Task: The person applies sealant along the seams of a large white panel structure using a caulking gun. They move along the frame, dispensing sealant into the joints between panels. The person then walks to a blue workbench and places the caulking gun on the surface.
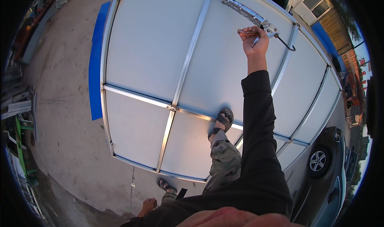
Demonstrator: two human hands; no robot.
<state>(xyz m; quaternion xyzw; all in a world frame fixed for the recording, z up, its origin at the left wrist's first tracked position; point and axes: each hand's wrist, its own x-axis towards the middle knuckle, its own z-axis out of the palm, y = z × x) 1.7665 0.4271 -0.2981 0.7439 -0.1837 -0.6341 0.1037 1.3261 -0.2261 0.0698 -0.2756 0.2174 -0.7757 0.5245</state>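
My right hand (pixel 256 43) is stretched far forward, its fingers wrapped round the handle and trigger of a caulking gun (pixel 245 13). The gun's worn silver barrel points to the upper left, and its dark hooked rod sticks out at the right. It is over a large pale panel (pixel 152 39) framed in silver metal bars. Low at the left, my left hand (pixel 149 206) hangs beside my leg with curled fingers; whether anything is inside them is hidden. One sandalled foot (pixel 225 119) rests on the panel by a crossbar (pixel 196 113), the other foot (pixel 165 184) on the ground.
Along the panel's left edge lies a blue sheet (pixel 97 67) on the concrete ground (pixel 64 87). A dark car (pixel 328 167) stands close on the right. Green and white metal pieces (pixel 22 147) are piled at the far left. A wooden fence (pixel 337 33) stands at the back right.
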